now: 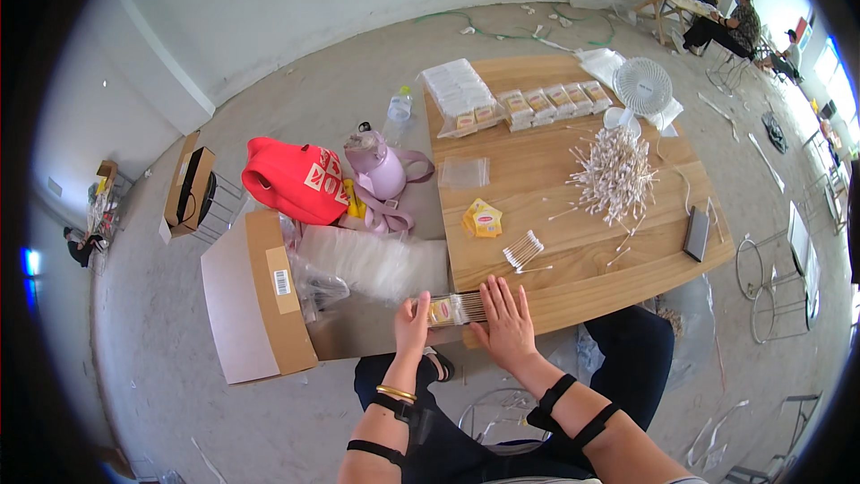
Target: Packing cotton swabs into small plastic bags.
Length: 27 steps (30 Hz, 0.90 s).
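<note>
Bare wood on the tabletop [587, 285] leaves a lane along the near edge, from the right hand [508, 318] to the dark grey slab [696, 234]; another runs between the flat clear bag [464, 172] and the cotton swab heap [614, 175]. Desk fan [642, 87] and bagged packs [539, 107] obstruct the far side; leftward of the left hand [411, 327], plastic sleeves [376, 260] and cardboard box [285, 318] block passage.

Left hand [412, 327] and right hand [504, 323] bare. Left forearm [381, 430]: gold bangle [396, 392] at the wrist, then two narrow black straps [376, 451], the nearer-wrist one carrying a dark fitting; right forearm [573, 410]: two black bands [596, 426], likewise with a dark fitting. Trousers [632, 350] dark, plain; sandal [439, 363] dark, open, with a pale band.
</note>
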### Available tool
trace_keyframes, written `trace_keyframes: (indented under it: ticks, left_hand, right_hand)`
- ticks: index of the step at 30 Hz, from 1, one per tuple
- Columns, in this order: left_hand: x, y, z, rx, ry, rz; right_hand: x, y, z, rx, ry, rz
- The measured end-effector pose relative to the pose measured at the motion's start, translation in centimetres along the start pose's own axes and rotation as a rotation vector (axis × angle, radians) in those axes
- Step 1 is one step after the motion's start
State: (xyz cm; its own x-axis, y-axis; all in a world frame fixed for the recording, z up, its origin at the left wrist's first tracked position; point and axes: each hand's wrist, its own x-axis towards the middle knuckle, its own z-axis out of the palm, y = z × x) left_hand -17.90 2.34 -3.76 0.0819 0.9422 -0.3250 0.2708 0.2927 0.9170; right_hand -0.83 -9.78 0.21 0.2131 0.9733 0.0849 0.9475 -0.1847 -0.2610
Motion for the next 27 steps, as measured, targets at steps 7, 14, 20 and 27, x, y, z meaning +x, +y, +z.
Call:
trace_keyframes:
  ticks: [7, 14, 20, 27]
  left_hand:
    - [0.5, -1.7, 2.2, -0.172, 0.08, -0.117]
    - [0.4, -1.4, 2.4, -0.361, 0.002, -0.191]
    - [1.8, -3.2, 0.9, -0.081, -0.047, 0.1]
    - [2.1, -1.2, -0.1, -0.187, -0.042, -0.117]
  right_hand:
    - [0.0, 0.1, 0.4, -0.022, 0.015, -0.012]
    - [0.4, -0.3, 0.7, -0.005, -0.004, -0.015]
    - [1.4, -4.2, 1.0, 0.086, -0.029, -0.017]
    - [0.5, -0.4, 0.3, -0.045, -0.074, -0.037]
